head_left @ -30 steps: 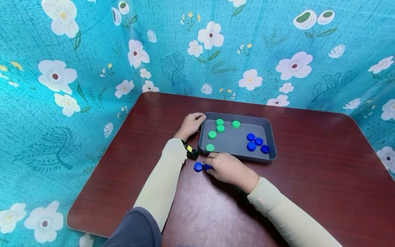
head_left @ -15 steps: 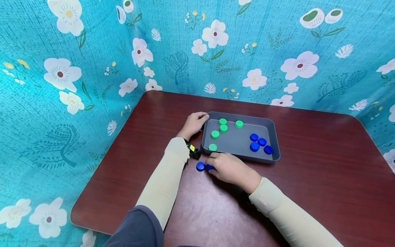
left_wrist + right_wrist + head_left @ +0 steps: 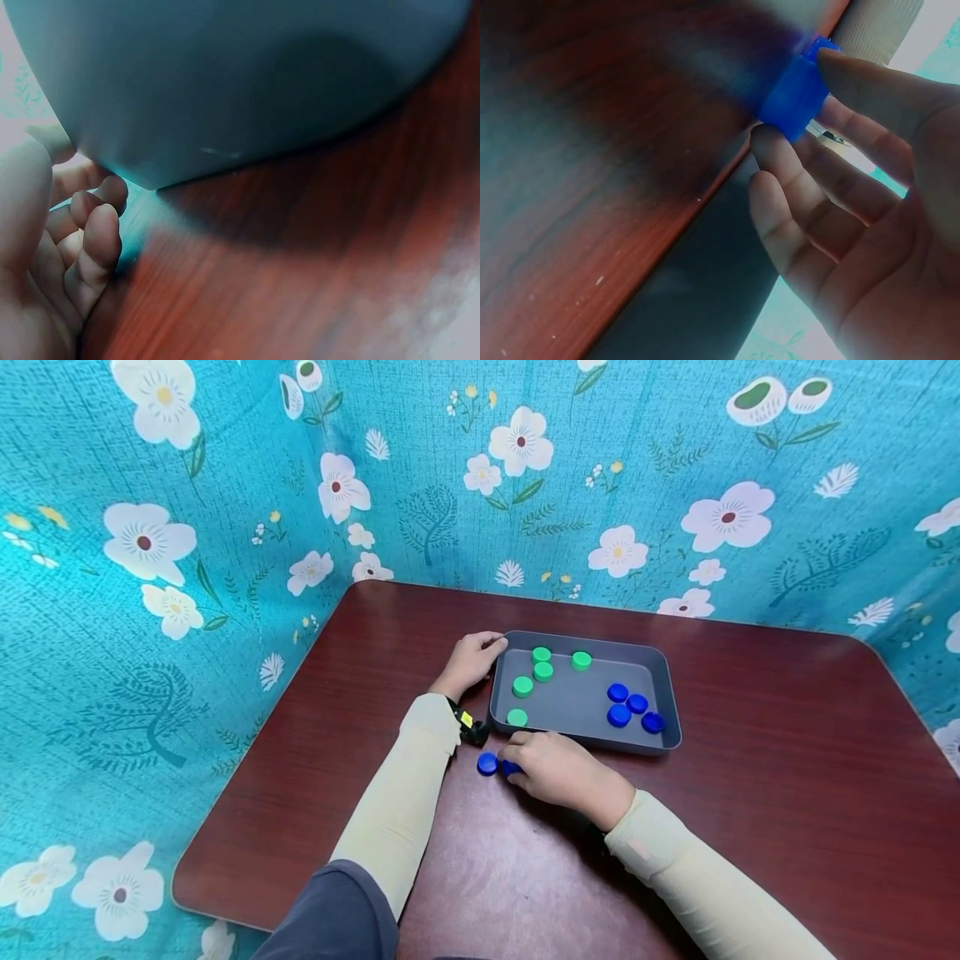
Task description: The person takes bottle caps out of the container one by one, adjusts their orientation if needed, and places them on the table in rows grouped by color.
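Note:
My right hand (image 3: 566, 771) pinches a blue bottle cap (image 3: 789, 101) between thumb and fingertips, low over the table just in front of the tray; the hand covers most of it in the head view. Another blue cap (image 3: 487, 764) lies on the table to its left. At the grey tray's (image 3: 573, 702) far left corner, my left hand (image 3: 467, 663) holds the wall, its fingers curled in the left wrist view. Several green caps (image 3: 543, 672) sit in the tray's left part. On its right side several blue caps (image 3: 618, 716) are grouped.
The dark red-brown table (image 3: 772, 743) has rounded corners, and its left edge slants through view. A blue floral cloth (image 3: 442, 468) hangs behind it and on both sides. Wrist-worn gear (image 3: 472, 727) on the left arm sits close to the tray's near left corner.
The whole head view shifted slightly early on and then steadied. Both hands, the tray and the caps keep their places relative to one another.

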Tool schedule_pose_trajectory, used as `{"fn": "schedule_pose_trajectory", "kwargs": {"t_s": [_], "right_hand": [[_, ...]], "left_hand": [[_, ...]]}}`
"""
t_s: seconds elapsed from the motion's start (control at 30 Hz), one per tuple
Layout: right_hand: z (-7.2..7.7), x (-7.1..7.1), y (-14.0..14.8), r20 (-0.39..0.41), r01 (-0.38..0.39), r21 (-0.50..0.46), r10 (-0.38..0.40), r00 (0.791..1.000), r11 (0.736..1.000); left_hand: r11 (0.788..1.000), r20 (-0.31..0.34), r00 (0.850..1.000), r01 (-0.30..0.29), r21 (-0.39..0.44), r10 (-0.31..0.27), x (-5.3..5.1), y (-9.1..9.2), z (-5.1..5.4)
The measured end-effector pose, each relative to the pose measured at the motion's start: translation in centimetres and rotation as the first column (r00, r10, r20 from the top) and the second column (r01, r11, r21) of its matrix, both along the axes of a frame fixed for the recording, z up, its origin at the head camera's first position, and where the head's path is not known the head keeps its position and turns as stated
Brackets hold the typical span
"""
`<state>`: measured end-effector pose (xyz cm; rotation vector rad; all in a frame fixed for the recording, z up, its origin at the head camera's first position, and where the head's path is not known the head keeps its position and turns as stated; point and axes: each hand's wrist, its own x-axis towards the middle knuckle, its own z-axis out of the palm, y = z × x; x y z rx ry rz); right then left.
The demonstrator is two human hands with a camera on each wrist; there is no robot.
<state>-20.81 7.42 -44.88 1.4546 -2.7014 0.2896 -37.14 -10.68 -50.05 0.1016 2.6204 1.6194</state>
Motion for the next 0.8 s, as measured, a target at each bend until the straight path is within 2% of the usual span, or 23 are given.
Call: {"fn": "schedule_pose_trajectory", "kwargs": {"t_s": [0.8], "right_hand": [[0.03, -0.01, 0.07, 0.008, 0.001, 0.006, -0.001, 1.0, 1.0]], "left_hand": [[1.0, -0.009, 1.0, 0.007, -0.008, -0.007, -0.08, -0.06, -0.15]]}}
